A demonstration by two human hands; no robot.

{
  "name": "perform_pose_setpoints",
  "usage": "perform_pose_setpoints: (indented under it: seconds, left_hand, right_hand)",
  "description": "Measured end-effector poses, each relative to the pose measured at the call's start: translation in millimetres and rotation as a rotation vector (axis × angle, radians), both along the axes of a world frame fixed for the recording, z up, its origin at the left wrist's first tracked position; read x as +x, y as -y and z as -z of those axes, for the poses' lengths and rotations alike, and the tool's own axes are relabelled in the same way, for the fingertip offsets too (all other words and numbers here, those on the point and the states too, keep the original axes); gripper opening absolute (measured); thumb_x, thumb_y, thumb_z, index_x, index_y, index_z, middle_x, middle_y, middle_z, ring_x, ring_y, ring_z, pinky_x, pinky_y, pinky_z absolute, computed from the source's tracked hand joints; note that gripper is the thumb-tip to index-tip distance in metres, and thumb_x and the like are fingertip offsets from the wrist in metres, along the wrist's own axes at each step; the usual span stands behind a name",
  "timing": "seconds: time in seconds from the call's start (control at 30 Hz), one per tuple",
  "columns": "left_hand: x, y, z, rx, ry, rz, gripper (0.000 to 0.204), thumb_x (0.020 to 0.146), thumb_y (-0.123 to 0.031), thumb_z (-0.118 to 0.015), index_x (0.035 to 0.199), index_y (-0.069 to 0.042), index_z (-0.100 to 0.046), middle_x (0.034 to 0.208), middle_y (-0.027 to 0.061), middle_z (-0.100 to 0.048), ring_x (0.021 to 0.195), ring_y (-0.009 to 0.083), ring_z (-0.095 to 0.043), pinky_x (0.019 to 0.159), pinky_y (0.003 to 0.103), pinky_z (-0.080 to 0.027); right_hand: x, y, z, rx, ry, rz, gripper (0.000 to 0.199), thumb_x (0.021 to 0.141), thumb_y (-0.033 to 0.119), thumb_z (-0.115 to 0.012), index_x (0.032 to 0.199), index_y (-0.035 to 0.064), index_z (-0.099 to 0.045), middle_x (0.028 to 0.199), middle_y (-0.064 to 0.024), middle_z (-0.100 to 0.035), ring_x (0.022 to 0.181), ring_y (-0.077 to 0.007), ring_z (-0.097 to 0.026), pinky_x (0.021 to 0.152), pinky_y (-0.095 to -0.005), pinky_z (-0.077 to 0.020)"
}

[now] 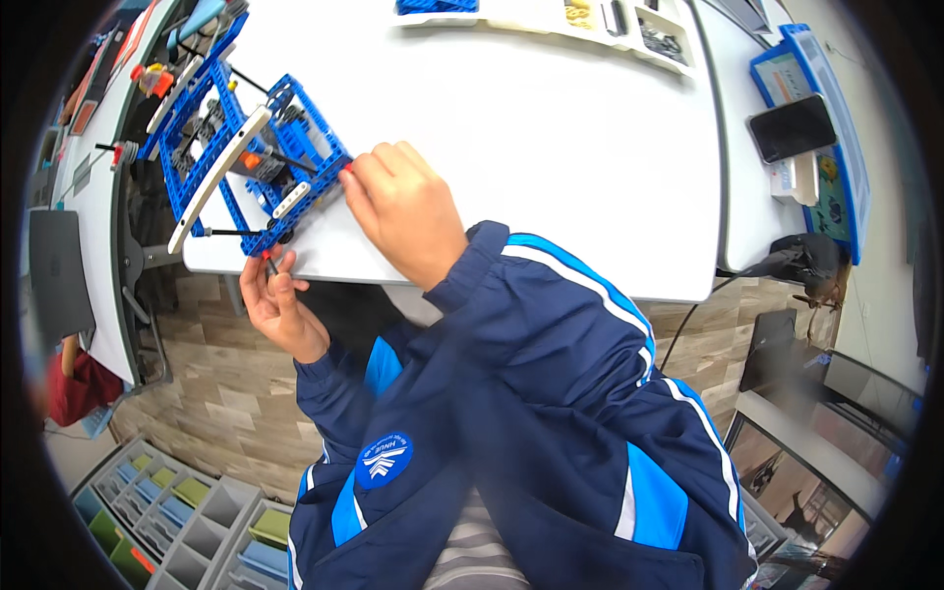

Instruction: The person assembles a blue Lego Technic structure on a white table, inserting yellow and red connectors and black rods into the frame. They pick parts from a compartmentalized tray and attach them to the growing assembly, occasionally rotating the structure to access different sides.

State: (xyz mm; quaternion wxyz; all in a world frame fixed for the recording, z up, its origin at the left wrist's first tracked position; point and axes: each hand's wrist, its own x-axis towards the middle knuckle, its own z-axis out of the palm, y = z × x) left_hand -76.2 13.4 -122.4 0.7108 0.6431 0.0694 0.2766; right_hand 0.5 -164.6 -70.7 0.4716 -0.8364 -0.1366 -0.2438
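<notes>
A blue building-brick model point(236, 157), an open frame of beams with grey gears, black axles and curved white beams, stands at the left end of the white table. My left hand point(285, 313) is below its near corner, thumb and finger closed on a short dark axle point(273, 266) beside a small red piece. At the model's right corner, my right hand point(411, 211) is closed in a pinch against a small red peg point(347, 168). The fingertips there touch or nearly touch the blue beam; the peg is partly covered.
A white sorting tray point(531, 28) with blue, yellow and grey parts lies along the far edge of the white table point(551, 157). On the right are a black phone point(793, 129) and a blue bin point(842, 147). Grey storage drawers point(202, 536) stand at lower left.
</notes>
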Motion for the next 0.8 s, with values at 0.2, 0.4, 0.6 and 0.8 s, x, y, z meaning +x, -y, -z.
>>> perform_pose_setpoints:
  seconds: [0.2,0.4,0.6,0.8]
  left_hand:
    - [-0.2,-0.7,-0.2,0.024,-0.020,-0.002,0.053,0.095,-0.016,-0.069,0.138,0.006,-0.048,0.127,0.0214,-0.060,0.108,0.0247,-0.067,0.071,0.022,-0.050]
    - [0.3,-2.7,-1.6,0.035,-0.021,0.030,0.054,0.095,-0.014,-0.071,0.138,0.007,-0.047,0.128,0.0209,-0.061,0.111,0.0255,-0.066,0.076,0.024,-0.052]
    - [-3.6,-2.0,1.3,-0.005,-0.009,0.057,0.055,0.095,-0.009,-0.069,0.141,0.008,-0.045,0.131,0.0221,-0.060,0.114,0.0266,-0.066,0.078,0.023,-0.052]
    - [-2.7,0.9,-3.9,-0.010,-0.048,0.076,0.058,0.095,-0.006,-0.067,0.145,0.008,-0.041,0.128,0.0209,-0.062,0.114,0.0263,-0.066,0.078,0.025,-0.051]
  right_hand:
    - [0.6,-0.3,2.7,0.003,0.012,-0.001,0.010,0.088,0.007,-0.068,0.082,0.0024,-0.062,0.080,-0.0111,-0.059,0.079,-0.0302,-0.058,0.070,-0.0402,-0.0497]
    - [0.3,25.9,-3.6,0.099,-0.129,-0.125,0.017,0.086,0.014,-0.076,0.088,0.0001,-0.066,0.082,-0.0117,-0.065,0.074,-0.0262,-0.064,0.069,-0.0355,-0.0525]
    - [66.6,180.6,-26.8,-0.148,0.039,0.226,0.010,0.089,0.011,-0.071,0.095,0.0034,-0.075,0.086,-0.0090,-0.073,0.075,-0.0186,-0.067,0.067,-0.0319,-0.0525]
    - [164.3,282.4,-18.7,-0.662,0.018,0.261,0.024,0.085,0.011,-0.064,0.105,0.0083,-0.077,0.099,-0.0131,-0.067,0.094,-0.0330,-0.061,0.086,-0.0426,-0.0498]
